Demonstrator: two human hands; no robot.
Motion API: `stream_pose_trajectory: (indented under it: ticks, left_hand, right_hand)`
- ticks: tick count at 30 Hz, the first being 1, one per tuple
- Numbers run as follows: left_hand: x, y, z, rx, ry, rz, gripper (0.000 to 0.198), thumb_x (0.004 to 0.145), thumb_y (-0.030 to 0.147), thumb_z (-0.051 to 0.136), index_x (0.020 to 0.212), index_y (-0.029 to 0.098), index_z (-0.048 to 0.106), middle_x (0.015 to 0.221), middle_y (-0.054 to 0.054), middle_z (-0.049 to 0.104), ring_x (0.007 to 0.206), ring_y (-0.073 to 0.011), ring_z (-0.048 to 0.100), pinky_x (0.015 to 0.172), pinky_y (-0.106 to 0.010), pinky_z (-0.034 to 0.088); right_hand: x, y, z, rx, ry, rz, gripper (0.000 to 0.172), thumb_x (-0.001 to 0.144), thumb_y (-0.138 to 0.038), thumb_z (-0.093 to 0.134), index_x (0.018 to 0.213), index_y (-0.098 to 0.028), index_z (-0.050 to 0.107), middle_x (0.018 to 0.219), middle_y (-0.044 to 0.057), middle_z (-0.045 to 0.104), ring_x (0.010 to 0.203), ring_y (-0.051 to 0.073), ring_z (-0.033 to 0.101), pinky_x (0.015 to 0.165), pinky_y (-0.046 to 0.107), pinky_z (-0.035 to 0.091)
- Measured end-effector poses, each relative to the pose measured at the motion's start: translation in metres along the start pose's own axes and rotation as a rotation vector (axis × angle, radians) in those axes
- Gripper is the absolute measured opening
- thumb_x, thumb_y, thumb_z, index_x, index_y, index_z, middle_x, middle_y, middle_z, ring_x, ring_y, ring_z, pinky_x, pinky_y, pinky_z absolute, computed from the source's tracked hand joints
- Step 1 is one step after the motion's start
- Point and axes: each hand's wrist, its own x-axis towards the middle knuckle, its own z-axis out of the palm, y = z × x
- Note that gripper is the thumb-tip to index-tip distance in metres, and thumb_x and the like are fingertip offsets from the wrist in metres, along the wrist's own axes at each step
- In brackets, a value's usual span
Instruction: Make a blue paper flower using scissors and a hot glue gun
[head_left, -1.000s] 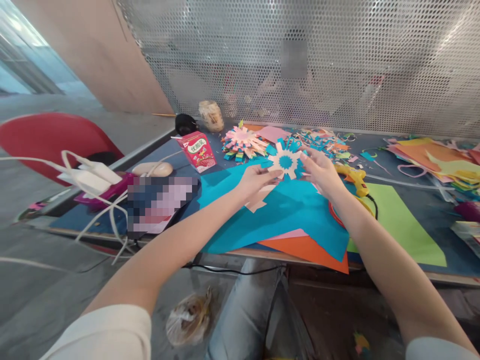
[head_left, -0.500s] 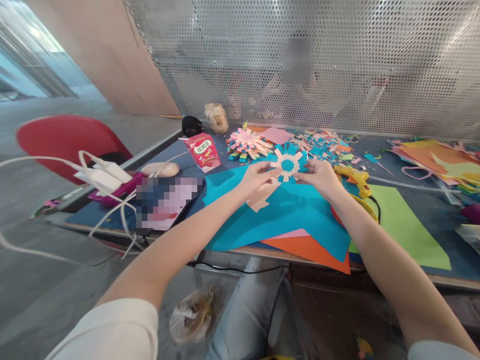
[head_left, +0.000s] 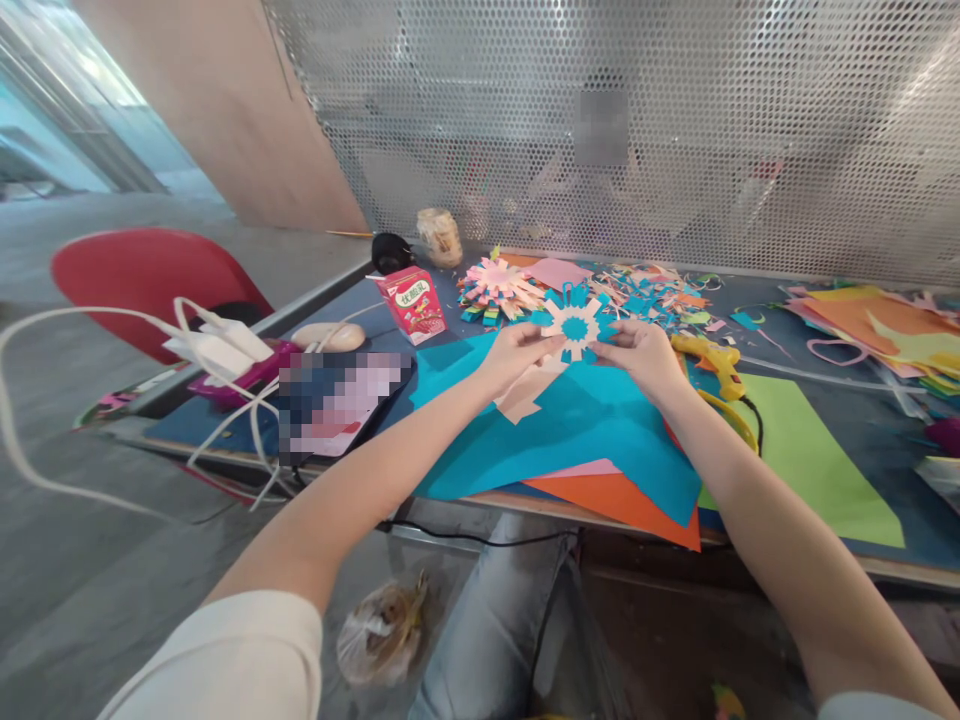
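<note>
Between my two hands is a paper flower cutout [head_left: 574, 309], a pale pink ring of petals laid over blue petals, with an open middle. My left hand [head_left: 519, 352] pinches its left edge, and my right hand [head_left: 637, 352] pinches the right edge. Under the hands lies a large blue paper sheet [head_left: 592, 430]. A pale pink paper scrap [head_left: 525, 393] rests on that sheet below my left fingers. Beyond the cutout sits a pile of pink and blue paper flowers [head_left: 499, 288]. To the right of my right hand is a yellow glue gun [head_left: 711, 362].
A red drink carton [head_left: 412, 305], a jar [head_left: 440, 238] and a tablet-like device [head_left: 349, 400] stand or lie at left, near a purple power strip with white cables [head_left: 240, 370]. Paper scraps [head_left: 652, 290] lie at the back. Green paper [head_left: 817, 460] and stacked coloured sheets [head_left: 877, 320] are right.
Both hands keep their pinch on the paper flower cutout, which has turned or tilted slightly. The whole view has shifted a little, with the table items appearing slightly further right.
</note>
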Motion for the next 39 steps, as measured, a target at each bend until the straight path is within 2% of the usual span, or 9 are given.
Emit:
stream_pose_trajectory:
  ticks: [6, 13, 19, 22, 24, 27, 31, 35, 39]
  left_hand:
    - [0.003, -0.001, -0.004, -0.119, -0.063, -0.032, 0.039, 0.066, 0.054, 0.067, 0.073, 0.016, 0.066, 0.071, -0.002, 0.062, 0.065, -0.0098, 0.056, 0.056, -0.021, 0.04]
    - [0.003, 0.005, -0.005, -0.316, 0.058, -0.1, 0.036, 0.058, 0.044, 0.077, 0.079, 0.017, 0.068, 0.086, -0.003, 0.067, 0.065, -0.0072, 0.056, 0.056, -0.02, 0.04]
    - [0.005, 0.006, -0.01, -0.308, 0.11, -0.072, 0.034, 0.057, 0.047, 0.077, 0.071, 0.017, 0.067, 0.074, -0.001, 0.065, 0.061, -0.0065, 0.052, 0.053, -0.019, 0.036]
    - [0.003, 0.008, -0.01, -0.27, 0.09, -0.053, 0.037, 0.06, 0.05, 0.074, 0.07, 0.016, 0.066, 0.072, -0.002, 0.064, 0.062, -0.0078, 0.053, 0.052, -0.019, 0.036]
    - [0.002, 0.01, -0.01, -0.289, 0.063, -0.068, 0.039, 0.063, 0.052, 0.071, 0.073, 0.015, 0.066, 0.076, -0.004, 0.066, 0.064, -0.0089, 0.055, 0.053, -0.02, 0.038]
    - [0.002, 0.013, -0.011, -0.323, 0.08, -0.131, 0.041, 0.061, 0.053, 0.072, 0.074, 0.015, 0.065, 0.076, -0.003, 0.065, 0.064, -0.0091, 0.055, 0.052, -0.02, 0.039]
    - [0.002, 0.018, -0.013, -0.363, 0.025, -0.192, 0.043, 0.055, 0.051, 0.077, 0.074, 0.015, 0.064, 0.066, 0.0, 0.061, 0.061, -0.0097, 0.057, 0.049, -0.019, 0.039]
    - [0.0, 0.022, -0.012, -0.398, -0.064, -0.214, 0.044, 0.054, 0.053, 0.077, 0.073, 0.015, 0.065, 0.063, -0.001, 0.062, 0.056, -0.0093, 0.058, 0.047, -0.019, 0.04]
    - [-0.001, 0.018, -0.009, -0.395, -0.112, -0.143, 0.035, 0.048, 0.034, 0.084, 0.07, 0.015, 0.065, 0.063, 0.002, 0.063, 0.054, -0.0056, 0.056, 0.052, -0.017, 0.042]
  right_hand:
    - [0.004, 0.006, 0.0, -0.004, 0.045, -0.075, 0.042, 0.052, -0.032, 0.082, 0.079, -0.019, 0.053, 0.064, -0.004, 0.059, 0.067, 0.016, 0.066, 0.061, 0.032, 0.06]
    - [0.002, 0.001, -0.001, 0.075, 0.025, -0.069, 0.045, 0.049, -0.037, 0.083, 0.076, -0.02, 0.052, 0.065, -0.004, 0.062, 0.069, 0.015, 0.066, 0.062, 0.031, 0.06]
    - [0.004, -0.001, -0.002, 0.174, 0.057, -0.045, 0.046, 0.045, -0.033, 0.084, 0.073, -0.02, 0.05, 0.064, -0.006, 0.061, 0.064, 0.013, 0.065, 0.062, 0.03, 0.059]
    - [0.005, 0.002, -0.002, 0.154, 0.087, -0.104, 0.04, 0.051, -0.032, 0.08, 0.074, -0.021, 0.05, 0.062, -0.006, 0.059, 0.065, 0.015, 0.065, 0.063, 0.033, 0.059]
    - [0.003, 0.0, -0.003, 0.036, 0.14, -0.277, 0.028, 0.062, -0.03, 0.074, 0.075, -0.021, 0.051, 0.065, -0.004, 0.062, 0.07, 0.018, 0.067, 0.066, 0.036, 0.058]
    - [-0.006, -0.008, -0.009, -0.408, 0.176, -0.746, 0.004, 0.077, -0.02, 0.06, 0.078, -0.022, 0.056, 0.087, 0.003, 0.07, 0.089, 0.02, 0.066, 0.079, 0.038, 0.055]
    - [-0.016, -0.019, -0.018, -1.029, 0.082, -1.279, 0.013, 0.084, -0.014, 0.053, 0.084, -0.024, 0.062, 0.101, 0.003, 0.07, 0.103, 0.019, 0.063, 0.089, 0.037, 0.051]
    - [-0.019, -0.02, -0.016, -1.209, 0.083, -1.54, 0.016, 0.085, -0.012, 0.052, 0.087, -0.023, 0.063, 0.099, 0.002, 0.07, 0.1, 0.017, 0.063, 0.089, 0.034, 0.051]
    - [-0.02, -0.023, -0.011, -1.211, 0.096, -1.662, 0.014, 0.084, -0.01, 0.053, 0.089, -0.021, 0.061, 0.095, 0.004, 0.07, 0.098, 0.017, 0.062, 0.086, 0.033, 0.051]
